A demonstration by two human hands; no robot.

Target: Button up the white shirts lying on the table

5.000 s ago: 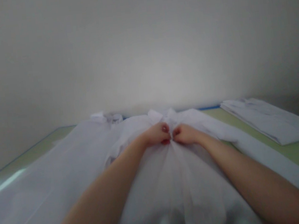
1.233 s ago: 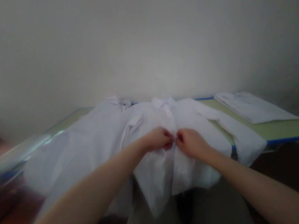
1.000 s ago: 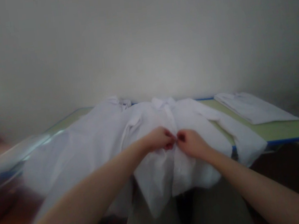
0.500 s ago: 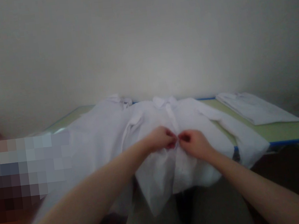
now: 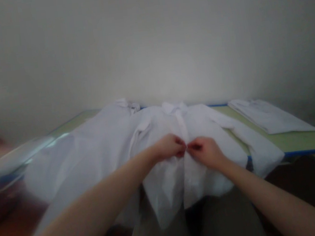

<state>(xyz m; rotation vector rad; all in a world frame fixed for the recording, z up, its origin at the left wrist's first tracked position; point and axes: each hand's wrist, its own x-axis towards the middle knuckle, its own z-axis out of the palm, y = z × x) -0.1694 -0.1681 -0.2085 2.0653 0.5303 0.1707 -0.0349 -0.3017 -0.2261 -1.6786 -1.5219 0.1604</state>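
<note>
Through the head view I am holding a white shirt (image 5: 200, 122) at the middle of its front with both hands. The left hand (image 5: 172, 146) is pinching the front strip (image 5: 181, 124) from the left, its fingers curling in, while the right hand (image 5: 207, 152) is meeting it from the right, thumb and fingertips drawn narrow on the same spot. The fingertips are almost touching — whatever small thing is sitting between them is too blurred for me to tell. The shirt is lying front up on a green surface (image 5: 296, 140) with a blue edge, its collar (image 5: 173, 108) pointing toward the pale wall (image 5: 149, 47) and its hem drooping over the near edge, above my lap (image 5: 228, 216). Its right-hand sleeve (image 5: 241, 135) is slanting outward, the cuff hanging past that edge. On the left, a second white garment (image 5: 100, 139) is spreading beside the shirt and spilling off the near side, partly hidden behind my left forearm. Farther right, well apart from the hands, a folded white garment (image 5: 272, 115) is resting flat on the surface — and at the far left, things are showing only as a blur.
</note>
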